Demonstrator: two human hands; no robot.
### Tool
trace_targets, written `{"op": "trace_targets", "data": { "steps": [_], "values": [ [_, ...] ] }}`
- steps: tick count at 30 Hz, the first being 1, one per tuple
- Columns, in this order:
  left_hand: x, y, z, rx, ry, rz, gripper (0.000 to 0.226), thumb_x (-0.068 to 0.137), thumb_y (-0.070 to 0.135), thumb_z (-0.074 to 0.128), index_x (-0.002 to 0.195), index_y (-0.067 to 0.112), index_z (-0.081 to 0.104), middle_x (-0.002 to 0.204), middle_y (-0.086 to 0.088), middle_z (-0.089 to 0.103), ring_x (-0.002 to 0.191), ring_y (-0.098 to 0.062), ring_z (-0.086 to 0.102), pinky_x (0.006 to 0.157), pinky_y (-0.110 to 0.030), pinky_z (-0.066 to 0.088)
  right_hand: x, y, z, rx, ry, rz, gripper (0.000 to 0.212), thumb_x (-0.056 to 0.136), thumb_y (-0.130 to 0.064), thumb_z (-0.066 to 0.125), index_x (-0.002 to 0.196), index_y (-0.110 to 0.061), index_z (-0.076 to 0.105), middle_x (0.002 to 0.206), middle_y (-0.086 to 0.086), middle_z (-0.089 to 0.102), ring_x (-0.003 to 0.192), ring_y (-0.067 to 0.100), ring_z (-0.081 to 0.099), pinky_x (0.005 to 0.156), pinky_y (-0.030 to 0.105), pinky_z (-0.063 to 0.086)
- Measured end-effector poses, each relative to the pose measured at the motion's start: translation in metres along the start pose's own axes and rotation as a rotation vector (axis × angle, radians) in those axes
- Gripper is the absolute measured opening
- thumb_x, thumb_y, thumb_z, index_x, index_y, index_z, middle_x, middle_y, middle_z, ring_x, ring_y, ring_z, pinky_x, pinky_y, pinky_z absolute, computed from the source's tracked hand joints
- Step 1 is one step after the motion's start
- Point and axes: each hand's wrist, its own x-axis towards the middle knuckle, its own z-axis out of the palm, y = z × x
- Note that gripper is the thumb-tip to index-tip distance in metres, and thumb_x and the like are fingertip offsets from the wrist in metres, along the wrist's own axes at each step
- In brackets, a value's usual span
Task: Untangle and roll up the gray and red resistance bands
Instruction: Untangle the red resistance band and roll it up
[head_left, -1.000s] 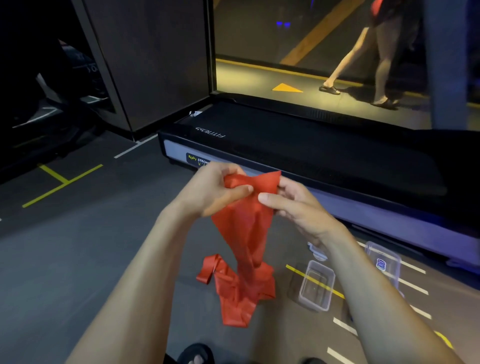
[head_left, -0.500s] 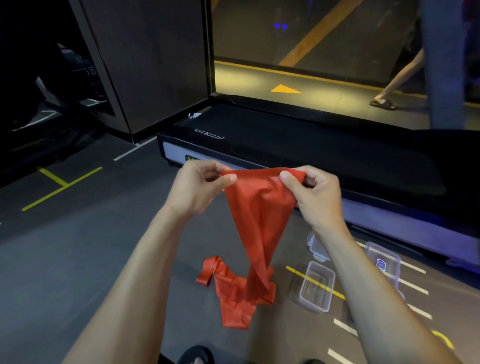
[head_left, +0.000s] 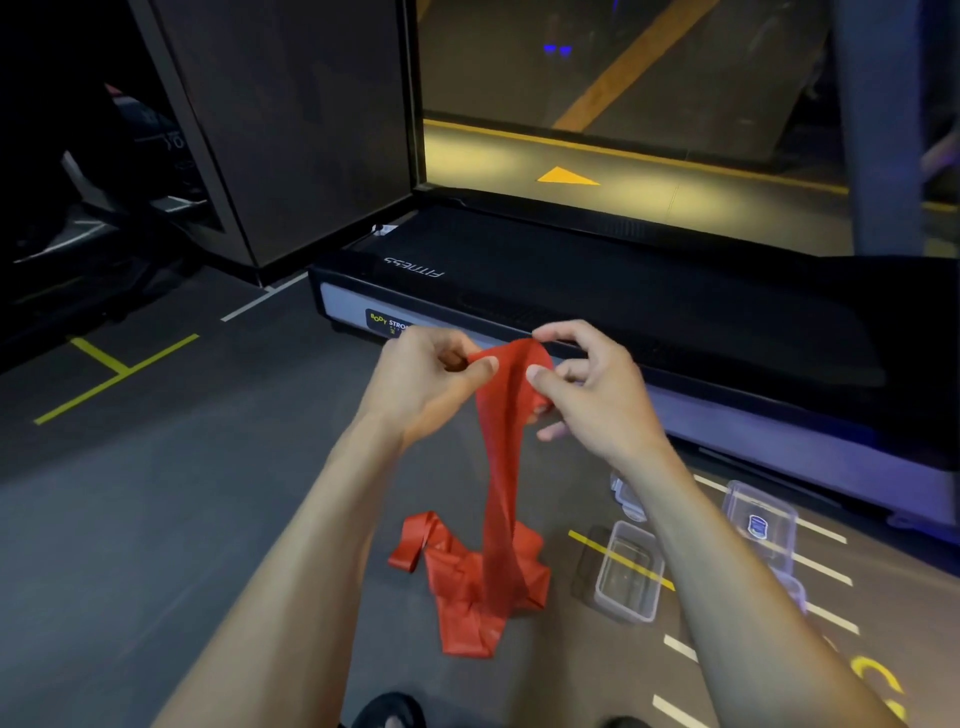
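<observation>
The red resistance band (head_left: 501, 467) hangs from both hands down to the dark floor, where its lower length lies in a crumpled heap. My left hand (head_left: 426, 387) pinches the band's top left corner between thumb and fingers. My right hand (head_left: 592, 387) holds the top right edge, thumb in front and fingers curled behind it. The top end is bunched narrow between the two hands. No gray band is in view.
A black treadmill deck (head_left: 649, 306) runs across just beyond my hands. Several clear plastic boxes (head_left: 628, 571) and a lid (head_left: 761, 519) sit on the floor at the right, beside the band's heap. Yellow and white lines mark the floor. My foot (head_left: 389, 714) shows at the bottom.
The band's top edge was spread wide between my hands half a second ago; now my hands have come closer together and the top is gathered narrow. A passer-by beyond the glass has left view.
</observation>
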Motion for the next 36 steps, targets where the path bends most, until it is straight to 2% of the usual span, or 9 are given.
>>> {"op": "trace_targets", "data": {
  "steps": [8, 11, 14, 18, 21, 26, 30, 33, 36],
  "values": [
    [-0.001, -0.003, 0.0, -0.168, -0.047, 0.001, 0.009, 0.087, 0.026, 0.081, 0.081, 0.021, 0.078, 0.073, 0.002, 0.077, 0.073, -0.013, 0.075, 0.082, -0.039, 0.062, -0.006, -0.013, -0.006, -0.145, -0.192, -0.081, 0.017, 0.099, -0.007, 0.056, 0.095, -0.02, 0.066, 0.074, 0.012, 0.074, 0.072, 0.022, 0.077, 0.062, 0.041, 0.063],
    [-0.002, 0.0, -0.001, -0.192, 0.0, 0.011, 0.011, 0.084, 0.025, 0.085, 0.08, 0.019, 0.077, 0.071, 0.001, 0.076, 0.066, -0.011, 0.073, 0.073, -0.03, 0.06, -0.009, -0.016, -0.009, -0.142, -0.282, -0.057, 0.013, 0.097, -0.006, 0.06, 0.102, -0.015, 0.068, 0.085, 0.006, 0.077, 0.082, 0.018, 0.078, 0.066, 0.043, 0.064],
    [-0.001, -0.001, -0.003, -0.251, 0.005, 0.021, 0.009, 0.084, 0.021, 0.085, 0.082, 0.017, 0.077, 0.073, -0.003, 0.077, 0.064, -0.008, 0.07, 0.071, -0.024, 0.057, -0.011, -0.017, -0.011, -0.132, -0.37, -0.012, 0.03, 0.091, 0.005, 0.057, 0.114, -0.014, 0.064, 0.102, 0.0, 0.075, 0.089, 0.018, 0.077, 0.067, 0.047, 0.065],
    [0.0, -0.003, -0.006, -0.305, -0.103, 0.09, 0.014, 0.092, 0.012, 0.075, 0.087, 0.025, 0.076, 0.082, 0.003, 0.079, 0.078, -0.007, 0.073, 0.082, -0.025, 0.058, -0.009, -0.014, -0.009, -0.197, -0.256, -0.128, 0.022, 0.095, 0.005, 0.056, 0.107, -0.01, 0.066, 0.088, 0.005, 0.075, 0.079, 0.019, 0.077, 0.063, 0.05, 0.064],
    [-0.001, -0.003, -0.007, -0.333, -0.136, 0.112, 0.018, 0.094, 0.009, 0.072, 0.088, 0.025, 0.076, 0.082, 0.006, 0.078, 0.078, -0.005, 0.072, 0.075, -0.02, 0.055, -0.007, -0.013, -0.007, -0.19, -0.192, -0.18, 0.008, 0.098, -0.002, 0.063, 0.101, -0.008, 0.068, 0.082, 0.007, 0.075, 0.073, 0.019, 0.076, 0.06, 0.045, 0.064],
    [-0.001, -0.003, -0.006, -0.405, -0.138, 0.1, 0.012, 0.091, 0.009, 0.076, 0.089, 0.021, 0.079, 0.089, -0.009, 0.078, 0.08, -0.017, 0.072, 0.073, -0.024, 0.056, -0.003, -0.009, -0.007, -0.313, -0.123, -0.334, 0.005, 0.093, -0.014, 0.075, 0.089, -0.016, 0.074, 0.071, 0.0, 0.07, 0.06, 0.012, 0.064, 0.058, 0.028, 0.053],
    [-0.001, 0.0, -0.007, -0.47, -0.146, 0.095, 0.007, 0.086, 0.006, 0.079, 0.091, 0.01, 0.077, 0.085, -0.014, 0.077, 0.076, -0.018, 0.071, 0.073, -0.026, 0.058, 0.001, -0.007, -0.01, -0.477, -0.049, -0.496, 0.004, 0.087, -0.029, 0.08, 0.09, -0.027, 0.078, 0.104, -0.007, 0.057, 0.101, 0.014, 0.052, 0.089, 0.023, 0.042],
    [-0.001, 0.001, -0.009, -0.501, -0.177, 0.107, 0.012, 0.084, 0.002, 0.078, 0.088, 0.013, 0.075, 0.073, -0.003, 0.072, 0.071, -0.012, 0.067, 0.074, -0.021, 0.057, 0.0, -0.01, -0.01, -0.483, -0.142, -0.484, 0.004, 0.086, -0.034, 0.076, 0.089, -0.031, 0.075, 0.138, -0.015, 0.054, 0.131, 0.012, 0.045, 0.107, 0.037, 0.035],
    [-0.002, 0.002, -0.011, -0.509, -0.177, 0.108, 0.016, 0.082, 0.002, 0.081, 0.092, 0.012, 0.073, 0.077, -0.01, 0.069, 0.073, -0.015, 0.067, 0.075, -0.021, 0.057, -0.001, -0.012, -0.009, -0.398, -0.173, -0.483, 0.004, 0.088, -0.02, 0.078, 0.086, -0.021, 0.074, 0.109, -0.008, 0.071, 0.103, 0.012, 0.065, 0.092, 0.034, 0.049]
  ]
}}
